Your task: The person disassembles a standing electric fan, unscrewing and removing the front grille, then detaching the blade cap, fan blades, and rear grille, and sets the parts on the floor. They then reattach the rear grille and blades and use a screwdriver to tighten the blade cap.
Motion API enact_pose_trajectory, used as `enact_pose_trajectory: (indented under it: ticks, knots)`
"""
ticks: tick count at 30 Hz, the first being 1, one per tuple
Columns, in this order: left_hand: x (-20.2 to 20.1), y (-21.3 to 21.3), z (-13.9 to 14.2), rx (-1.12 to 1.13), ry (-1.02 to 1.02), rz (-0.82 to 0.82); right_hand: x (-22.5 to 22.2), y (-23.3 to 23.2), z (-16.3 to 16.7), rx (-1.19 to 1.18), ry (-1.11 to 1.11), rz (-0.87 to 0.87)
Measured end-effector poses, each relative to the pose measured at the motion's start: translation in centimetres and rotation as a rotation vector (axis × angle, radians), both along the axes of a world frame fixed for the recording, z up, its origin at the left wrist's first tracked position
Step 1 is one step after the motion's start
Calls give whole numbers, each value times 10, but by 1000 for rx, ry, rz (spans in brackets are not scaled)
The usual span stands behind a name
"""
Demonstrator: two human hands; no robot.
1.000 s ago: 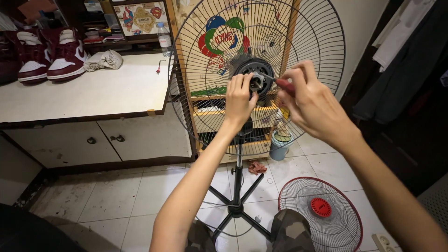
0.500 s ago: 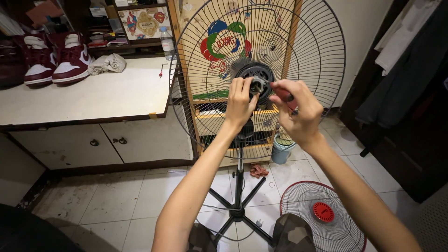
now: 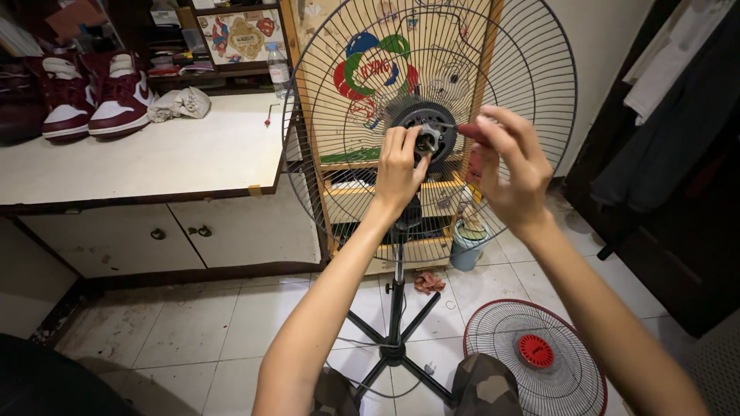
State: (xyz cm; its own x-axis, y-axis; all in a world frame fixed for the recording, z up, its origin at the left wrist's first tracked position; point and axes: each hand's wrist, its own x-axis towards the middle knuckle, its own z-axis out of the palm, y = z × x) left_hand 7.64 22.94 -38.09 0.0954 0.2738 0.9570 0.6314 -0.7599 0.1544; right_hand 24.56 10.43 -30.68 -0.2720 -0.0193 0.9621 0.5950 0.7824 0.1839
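Observation:
A standing fan on a black pole (image 3: 397, 293) faces me with only its rear wire guard (image 3: 532, 85) fitted. My left hand (image 3: 399, 168) grips the small grey hub part (image 3: 426, 140) at the centre of the black motor housing (image 3: 420, 115). My right hand (image 3: 509, 166) is closed around a red-handled screwdriver (image 3: 472, 132), whose thin shaft points left at the hub. The fan's blades are not in view.
The fan's front guard (image 3: 509, 347) with a red centre cap lies on the tiled floor at lower right. A white counter (image 3: 146, 158) with cabinet doors stands at left, holding dark red and white shoes (image 3: 116, 92). Dark clothes (image 3: 678, 139) hang at right. A small bucket (image 3: 466, 246) sits behind the fan.
Both hands have stayed at the hub. My right hand has shifted slightly right and turned, with the screwdriver tip still at the motor centre. My view has moved a little.

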Motion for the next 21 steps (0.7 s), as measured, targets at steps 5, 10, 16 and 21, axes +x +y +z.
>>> enact_pose_trajectory:
  ticks: [5,10,16,21]
  knots:
    - [-2,-3,0,19,7,-10,-10,-4,-11,139,63,-4]
    - [-4,0,0,23,2,-40,-18,-5,-10,106,153,32]
    - [-4,4,-1,22,5,-50,-15,-8,-5,105,100,7]
    - [-3,7,-3,25,7,-54,-5,-6,-3,72,-42,82]
